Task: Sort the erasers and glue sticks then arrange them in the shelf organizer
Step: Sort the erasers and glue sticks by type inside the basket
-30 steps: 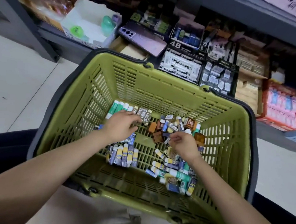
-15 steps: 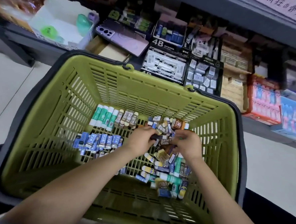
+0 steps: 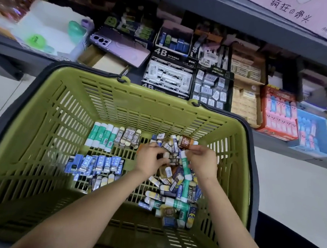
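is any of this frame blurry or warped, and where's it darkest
Head view: the far-left corner around the white box is smeared with blur; head view: the green basket has a rim bowed outward by the wide-angle lens; head view: the 2B erasers and the green glue stick pinched by the right hand read sharp; head view: the basket's near wall lies in the deepest shadow.

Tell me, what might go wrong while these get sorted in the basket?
The left forearm passes close to the sorted blue erasers; a nudge could scatter that row. The right hand pinches a green glue stick over the mixed pile; if dropped, it might vanish among the rest.
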The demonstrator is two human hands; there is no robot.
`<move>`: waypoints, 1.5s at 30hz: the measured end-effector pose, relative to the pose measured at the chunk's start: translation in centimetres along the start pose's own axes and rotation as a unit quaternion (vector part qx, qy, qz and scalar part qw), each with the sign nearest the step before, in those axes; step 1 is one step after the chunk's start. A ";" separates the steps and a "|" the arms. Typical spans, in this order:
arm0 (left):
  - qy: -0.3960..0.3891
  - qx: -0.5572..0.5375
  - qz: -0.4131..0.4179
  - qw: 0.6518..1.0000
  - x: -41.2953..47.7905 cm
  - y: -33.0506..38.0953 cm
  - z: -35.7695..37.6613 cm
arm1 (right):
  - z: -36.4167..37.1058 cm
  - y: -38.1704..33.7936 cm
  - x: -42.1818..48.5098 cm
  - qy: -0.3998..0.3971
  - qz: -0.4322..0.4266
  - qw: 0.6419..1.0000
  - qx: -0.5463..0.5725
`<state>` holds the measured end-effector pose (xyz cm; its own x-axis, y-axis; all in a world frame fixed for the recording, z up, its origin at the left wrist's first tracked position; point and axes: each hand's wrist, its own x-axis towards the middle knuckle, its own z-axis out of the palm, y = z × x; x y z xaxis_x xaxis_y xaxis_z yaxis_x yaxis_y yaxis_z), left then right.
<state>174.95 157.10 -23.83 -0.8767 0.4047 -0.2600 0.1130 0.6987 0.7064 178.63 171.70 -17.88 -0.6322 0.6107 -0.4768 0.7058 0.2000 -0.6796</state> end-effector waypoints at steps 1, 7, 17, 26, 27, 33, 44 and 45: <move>-0.005 -0.025 -0.019 0.999 0.0 0.0 -0.6 | 0.6 0.0 -0.1 0.010 -0.041 0.996 -0.083; -0.015 -0.304 -0.171 0.937 -0.2 1.0 -5.1 | 3.9 0.4 -0.6 0.086 -0.137 0.895 -0.417; -0.051 -0.515 -0.276 0.810 -3.0 1.0 -11.5 | 1.8 -2.7 -4.9 -0.163 0.020 0.978 0.126; 0.027 -0.516 -0.274 0.811 -4.2 0.3 -13.4 | 4.4 -2.2 -4.4 -0.108 -0.149 0.978 -0.093; 0.040 -0.523 -0.285 0.802 -4.3 -0.2 -13.9 | 4.5 -1.8 -3.3 -0.053 -0.218 0.953 -0.203; 0.021 -0.547 -0.347 0.762 -4.3 -1.7 -15.7 | 6.8 -0.4 1.5 -0.160 -0.425 0.761 -0.463; 0.007 -0.575 -0.344 0.742 -3.6 -1.7 -15.6 | 7.4 -1.4 3.9 -0.195 -0.432 0.708 -0.524; 0.006 -0.577 -0.344 0.741 -3.6 -1.7 -15.5 | 7.3 -1.3 3.9 -0.194 -0.438 0.712 -0.513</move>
<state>170.61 145.33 -13.85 -0.5466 0.1766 -0.8185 -0.8310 -0.2345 0.5044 172.90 168.18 -22.89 -0.8744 -0.3107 -0.3727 -0.2775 0.9503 -0.1412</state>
